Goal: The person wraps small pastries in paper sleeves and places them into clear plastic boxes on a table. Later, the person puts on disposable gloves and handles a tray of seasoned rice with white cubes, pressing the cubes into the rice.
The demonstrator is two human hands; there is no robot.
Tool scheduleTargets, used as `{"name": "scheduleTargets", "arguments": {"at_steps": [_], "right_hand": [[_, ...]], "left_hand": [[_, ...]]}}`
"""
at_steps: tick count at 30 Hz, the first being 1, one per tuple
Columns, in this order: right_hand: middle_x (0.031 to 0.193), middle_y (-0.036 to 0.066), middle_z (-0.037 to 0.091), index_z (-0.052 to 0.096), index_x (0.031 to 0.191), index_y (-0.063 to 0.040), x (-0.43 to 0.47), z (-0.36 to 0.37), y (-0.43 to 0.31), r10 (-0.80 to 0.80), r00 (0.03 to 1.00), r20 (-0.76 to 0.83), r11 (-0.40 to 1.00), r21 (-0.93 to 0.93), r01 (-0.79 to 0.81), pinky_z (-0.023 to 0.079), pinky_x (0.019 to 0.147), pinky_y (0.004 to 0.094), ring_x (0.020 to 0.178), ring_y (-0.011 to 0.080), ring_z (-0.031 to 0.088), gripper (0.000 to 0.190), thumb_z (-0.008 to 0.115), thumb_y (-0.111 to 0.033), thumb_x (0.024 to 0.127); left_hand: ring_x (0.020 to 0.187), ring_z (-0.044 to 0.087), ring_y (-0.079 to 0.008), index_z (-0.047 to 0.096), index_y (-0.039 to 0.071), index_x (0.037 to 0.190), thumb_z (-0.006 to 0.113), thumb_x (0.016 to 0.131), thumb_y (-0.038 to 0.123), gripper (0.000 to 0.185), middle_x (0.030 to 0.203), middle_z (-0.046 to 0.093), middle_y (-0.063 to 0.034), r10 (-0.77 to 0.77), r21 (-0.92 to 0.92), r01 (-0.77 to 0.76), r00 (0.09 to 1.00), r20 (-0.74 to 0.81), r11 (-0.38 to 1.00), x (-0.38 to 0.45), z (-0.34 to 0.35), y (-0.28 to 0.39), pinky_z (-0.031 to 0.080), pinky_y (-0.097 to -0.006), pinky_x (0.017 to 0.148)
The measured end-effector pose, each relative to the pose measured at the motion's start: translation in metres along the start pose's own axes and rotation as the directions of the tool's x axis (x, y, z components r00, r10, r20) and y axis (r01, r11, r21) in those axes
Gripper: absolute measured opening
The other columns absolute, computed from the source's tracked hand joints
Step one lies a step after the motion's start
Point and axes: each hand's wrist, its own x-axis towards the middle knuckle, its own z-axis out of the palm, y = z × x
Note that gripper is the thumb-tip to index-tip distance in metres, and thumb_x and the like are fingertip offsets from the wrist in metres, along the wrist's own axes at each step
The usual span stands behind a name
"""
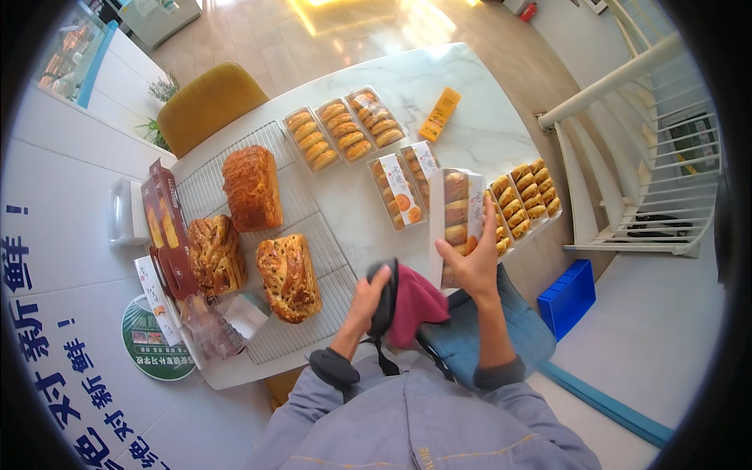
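Note:
My right hand (473, 255) grips a clear box of round pastries (456, 217) with a white printed paper band, lifted over the table's near right side. My left hand (370, 296) is closed on a cloth item (411, 305), dark grey and magenta, whose exact kind I cannot tell. Beyond the held box lie banded pastry boxes (400, 191) and unbanded clear trays of pastries (311, 139). Right of it, more trays of golden pastries (531, 191) stand side by side. An orange printed packet (440, 114) lies farther back on the marble-look table (364, 217).
Wire cooling racks (329, 282) at the left carry loaves of bread (252, 188). Brown printed packages (164, 217) and a clear plastic bag (214, 335) line the left edge. A blue chair (523, 329), a mustard chair (205, 106), a blue crate (567, 299) and a white spiral staircase (611, 82) surround the table.

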Motion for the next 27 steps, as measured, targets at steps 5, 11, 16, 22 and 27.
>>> {"name": "scheduleTargets", "arguments": {"at_steps": [5,11,16,22,27], "right_hand": [[0.143,0.023,0.034,0.017,0.146,0.004,0.002,-0.009,0.006,0.076,0.996,-0.041,0.996,0.045,-0.074,0.029,0.111,0.0388,0.134,0.0305,0.035,0.1,0.079,-0.013,0.069],[0.14,0.022,0.035,0.015,0.147,0.003,-0.012,-0.013,0.01,0.108,0.994,0.03,0.988,0.11,-0.11,0.031,0.109,0.0396,0.129,0.029,0.038,0.101,0.079,-0.013,0.07],[0.138,0.02,0.037,0.014,0.147,0.002,-0.028,-0.019,0.017,0.164,0.986,0.036,0.968,0.186,-0.168,0.033,0.108,0.0392,0.127,0.0279,0.04,0.102,0.079,-0.012,0.07],[0.138,0.02,0.037,0.015,0.147,0.001,-0.044,-0.036,0.013,0.13,0.991,0.024,0.972,0.196,-0.132,0.034,0.107,0.0387,0.127,0.0276,0.04,0.102,0.079,-0.011,0.07],[0.138,0.02,0.037,0.015,0.147,0.001,-0.062,-0.055,0.017,0.117,0.993,0.029,0.974,0.191,-0.121,0.034,0.107,0.0385,0.127,0.0274,0.04,0.102,0.08,-0.011,0.069]], "left_hand": [[0.098,0.062,-0.0347,0.065,-0.002,0.105,0.059,0.091,0.037,0.042,0.11,0.064,-0.021,0.553,0.672,-0.257,0.788,-0.27,0.695,0.111,-0.024,0.05,0.048,-0.0365,0.086],[0.136,0.025,-0.0428,0.063,0.009,0.118,0.056,0.089,0.038,0.042,0.142,0.04,-0.0179,0.684,0.999,0.019,0.729,-0.034,0.029,0.207,-0.044,0.038,0.021,-0.0608,0.106],[0.138,0.022,-0.042,0.063,0.013,0.12,0.06,0.084,0.035,0.043,0.142,0.041,-0.0136,0.647,0.995,-0.065,0.756,0.1,-0.077,0.189,-0.031,0.011,0.016,-0.0662,0.106],[0.14,0.018,-0.0427,0.065,0.008,0.111,0.068,0.073,0.026,0.043,0.14,0.043,-0.0164,0.543,0.972,-0.209,0.806,0.234,-0.108,0.117,-0.001,-0.067,0.016,-0.0631,0.108],[0.138,0.025,-0.0432,0.067,0.008,0.099,0.067,0.066,0.018,0.035,0.136,0.046,-0.0155,0.475,0.87,-0.465,0.735,0.484,-0.167,0.052,0.024,-0.143,0.02,-0.0616,0.107]]}}
